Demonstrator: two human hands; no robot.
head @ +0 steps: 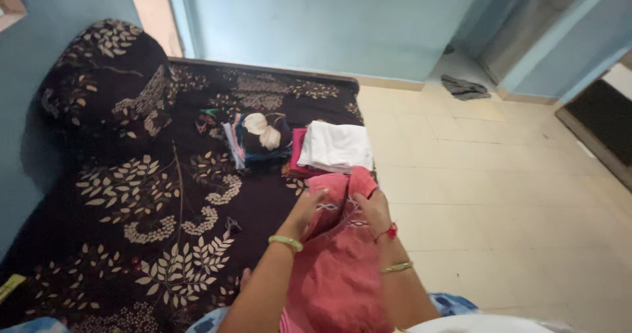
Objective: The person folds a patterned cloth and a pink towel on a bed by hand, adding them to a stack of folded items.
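A pink-red garment (337, 267) with a white embroidered band lies in front of me on the dark leaf-patterned mattress (151, 208). My left hand (304, 211) presses on the garment's left side, fingers spread flat, a green bangle at the wrist. My right hand (374, 209) rests on its right side near the embroidery, with a red thread and a gold bangle at the wrist. Just beyond the garment sits a folded white cloth (336, 145) on top of a magenta one (299, 152).
A dark folded bundle with pale patches (262, 137) lies left of the white cloth. A large patterned bolster (105, 76) stands at the mattress's far left. Cream floor tiles (500, 201) spread to the right, with a grey rag (465, 86) near the blue wall.
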